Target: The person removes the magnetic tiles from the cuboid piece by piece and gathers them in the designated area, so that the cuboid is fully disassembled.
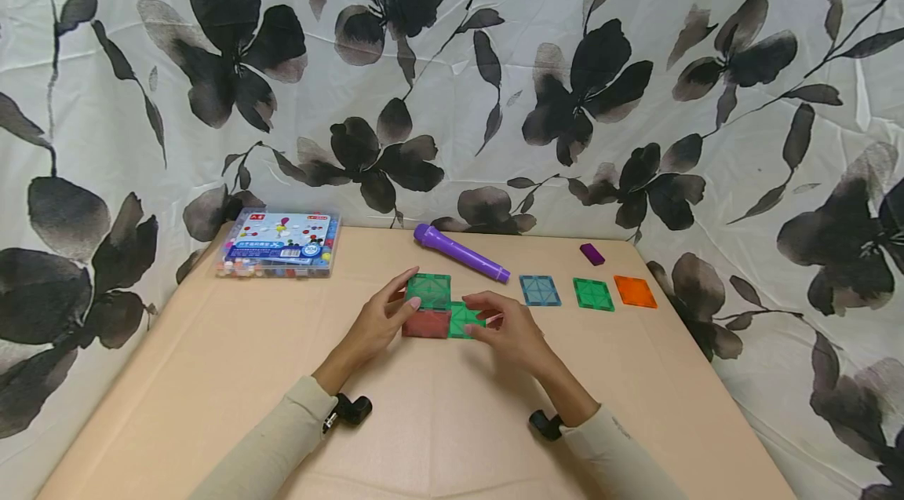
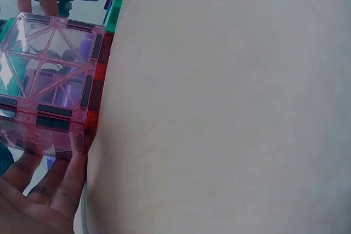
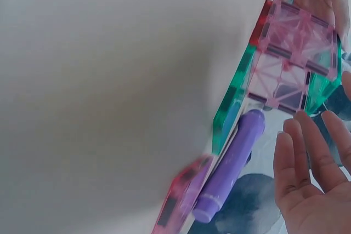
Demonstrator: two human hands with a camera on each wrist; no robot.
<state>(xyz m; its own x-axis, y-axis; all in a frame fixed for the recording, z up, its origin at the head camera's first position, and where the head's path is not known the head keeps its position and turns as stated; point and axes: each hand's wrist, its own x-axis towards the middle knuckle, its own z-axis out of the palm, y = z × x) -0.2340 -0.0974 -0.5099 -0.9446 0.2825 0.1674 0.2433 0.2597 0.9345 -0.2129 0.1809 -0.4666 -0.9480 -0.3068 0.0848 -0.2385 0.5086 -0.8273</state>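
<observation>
A small box-like build of clear magnetic tiles stands mid-table. It has a green tile (image 1: 428,292) on top, a red tile (image 1: 426,324) in front and another green tile (image 1: 462,319) at the right. My left hand (image 1: 381,315) holds the build by its left side, thumb by the front corner and fingers toward the back. In the left wrist view its fingertips meet the side of a pink-looking tile (image 2: 46,61). Fingers spread, my right hand (image 1: 510,329) hovers beside the right green tile; in the right wrist view nothing lies in its palm.
Behind the build lies a purple tube-shaped stick (image 1: 462,253). Along the right are a blue tile (image 1: 540,290), a green tile (image 1: 593,294), an orange tile (image 1: 635,291) and a small purple block (image 1: 592,254). A clear case (image 1: 280,243) stands back left, before a floral cloth.
</observation>
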